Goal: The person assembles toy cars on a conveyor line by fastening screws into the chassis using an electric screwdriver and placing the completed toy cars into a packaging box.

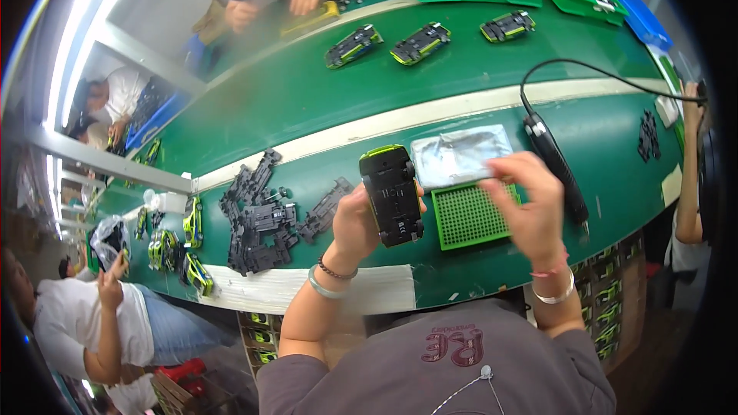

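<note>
Hands are working above the near edge of a green workbench point(323, 100): the left hand point(355, 223) is gripping a black toy car point(392, 194) with lime trim, underside up, while the right hand point(534, 204) is hovering with fingers curled over a green perforated tray point(461, 219); whether it is pinching anything cannot be told. A silvery plastic bag point(460, 154) is lying just behind the tray, and a black electric screwdriver point(555, 165) is resting to the right. Black chassis parts point(257, 219) are lying piled to the left. Three finished cars point(421, 41) are sitting toward the far edge.
</note>
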Tool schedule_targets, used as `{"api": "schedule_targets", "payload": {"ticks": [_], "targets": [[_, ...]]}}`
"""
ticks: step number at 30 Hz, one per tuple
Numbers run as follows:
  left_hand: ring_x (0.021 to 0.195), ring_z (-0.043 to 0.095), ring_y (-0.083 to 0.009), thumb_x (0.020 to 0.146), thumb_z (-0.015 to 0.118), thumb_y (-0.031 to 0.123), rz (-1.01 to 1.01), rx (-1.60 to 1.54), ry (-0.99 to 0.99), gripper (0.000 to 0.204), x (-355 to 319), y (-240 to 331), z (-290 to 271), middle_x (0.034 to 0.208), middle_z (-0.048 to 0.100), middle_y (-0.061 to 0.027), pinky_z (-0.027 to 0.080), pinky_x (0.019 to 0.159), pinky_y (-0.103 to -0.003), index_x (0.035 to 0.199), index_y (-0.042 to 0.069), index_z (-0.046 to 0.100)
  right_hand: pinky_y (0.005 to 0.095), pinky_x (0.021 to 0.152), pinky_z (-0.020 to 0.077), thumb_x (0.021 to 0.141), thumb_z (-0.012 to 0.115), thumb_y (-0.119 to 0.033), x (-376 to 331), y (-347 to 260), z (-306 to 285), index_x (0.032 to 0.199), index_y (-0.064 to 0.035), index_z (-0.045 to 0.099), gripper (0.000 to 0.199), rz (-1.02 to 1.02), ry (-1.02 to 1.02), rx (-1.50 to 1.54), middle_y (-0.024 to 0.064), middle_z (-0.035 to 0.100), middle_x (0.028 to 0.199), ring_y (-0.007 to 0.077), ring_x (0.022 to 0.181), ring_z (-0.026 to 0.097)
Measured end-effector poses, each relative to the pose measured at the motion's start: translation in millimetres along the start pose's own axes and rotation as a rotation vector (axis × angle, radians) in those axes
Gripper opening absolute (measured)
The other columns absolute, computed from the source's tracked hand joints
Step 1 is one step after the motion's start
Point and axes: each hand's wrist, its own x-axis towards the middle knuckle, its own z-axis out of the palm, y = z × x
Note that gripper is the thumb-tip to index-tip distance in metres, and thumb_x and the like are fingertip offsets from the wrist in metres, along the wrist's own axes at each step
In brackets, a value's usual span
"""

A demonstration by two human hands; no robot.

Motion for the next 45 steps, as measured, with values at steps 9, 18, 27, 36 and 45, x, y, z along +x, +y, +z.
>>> {"api": "schedule_targets", "payload": {"ticks": [9, 18, 27, 36, 45], "targets": [[0.106, 0.054, -0.0201, 0.080, 0.048, 0.042, -0.067, 0.153, 0.065, 0.067, -12, -12, 8, 0.118, 0.052, -0.0113, 0.044, 0.090, -0.034, 0.130, -0.001, 0.035, 0.0363, 0.044, 0.0387, 0.083, 0.061, -0.015, 8, -22, 50, 0.065, -0.0044, 0.047, 0.025, -0.214, -0.093, -0.085, 0.0093, 0.047, 0.059, 0.0275, 0.050, 0.051], [0.107, 0.052, -0.0176, 0.078, 0.053, 0.045, -0.112, 0.164, 0.075, 0.072, -9, -10, 4, 0.120, 0.050, -0.0092, 0.043, 0.091, -0.032, 0.132, 0.001, 0.034, 0.0353, 0.047, 0.0402, 0.083, 0.062, -0.020, 5, -6, 53, 0.075, -0.0043, 0.054, 0.020, -0.165, -0.157, 0.096, 0.0106, 0.051, 0.064, 0.0295, 0.055, 0.052], [0.098, 0.055, -0.0268, 0.072, 0.074, 0.023, 0.190, 1.774, 0.215, 0.056, 37, 141, -106, 0.104, 0.058, -0.0120, 0.045, 0.084, -0.035, 0.121, 0.008, 0.052, 0.0258, 0.054, 0.0431, 0.083, 0.059, -0.005, -46, 24, -28, 0.078, 0.0018, 0.058, 0.008, 0.119, -0.044, 0.045, 0.0089, 0.055, 0.071, 0.0169, 0.059, 0.054], [0.101, 0.055, -0.0343, 0.063, 0.077, 0.032, -0.159, 2.120, 0.341, 0.064, 57, 183, -220, 0.106, 0.059, -0.0196, 0.043, 0.089, -0.040, 0.121, 0.014, 0.057, 0.0225, 0.055, 0.0375, 0.087, 0.054, -0.004, -106, 63, -59, 0.076, 0.0016, 0.052, 0.012, 0.393, 0.265, 0.009, 0.0049, 0.051, 0.073, 0.0112, 0.062, 0.047], [0.105, 0.053, -0.0329, 0.077, 0.067, 0.026, 0.087, 2.002, 0.030, 0.043, 158, 110, -154, 0.112, 0.058, -0.0163, 0.044, 0.090, -0.038, 0.116, 0.011, 0.058, 0.0211, 0.055, 0.0367, 0.087, 0.054, -0.004, -86, 64, -58, 0.077, 0.0022, 0.052, 0.012, 0.299, 0.240, -0.029, 0.0044, 0.051, 0.076, 0.0095, 0.063, 0.047]]}}
